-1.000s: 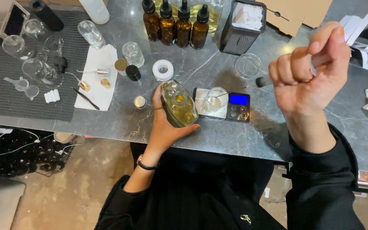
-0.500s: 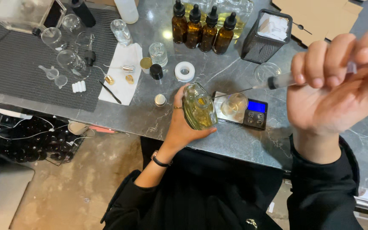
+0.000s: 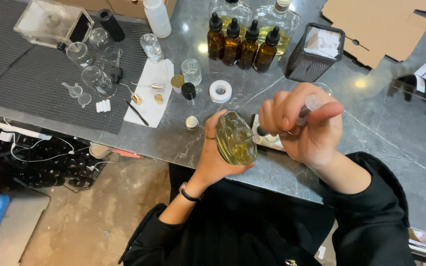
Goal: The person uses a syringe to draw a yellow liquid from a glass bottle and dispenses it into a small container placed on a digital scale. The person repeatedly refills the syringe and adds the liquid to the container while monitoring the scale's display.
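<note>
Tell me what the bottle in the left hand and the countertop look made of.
Perfume bottle: clear glass, probably; yellowish liquid shows through and the surface glints. Countertop: dark grey polished stone or a stone-look slab, with pale veins and lamp reflections.

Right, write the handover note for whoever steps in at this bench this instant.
Left hand: grips the round glass bottle of yellowish liquid, tilted, above the table's near edge.
Right hand: pinches a clear dropper tube, its dark tip by the bottle's top.
On the grey stone table: four amber dropper bottles, a white tape roll, small caps on a white cloth, empty glassware on the dark mat, a black mesh basket.
Done: bottle holds liquid and is uncapped.
Left: whether the dropper is adding or drawing liquid cannot be told; bottle not capped.
</note>
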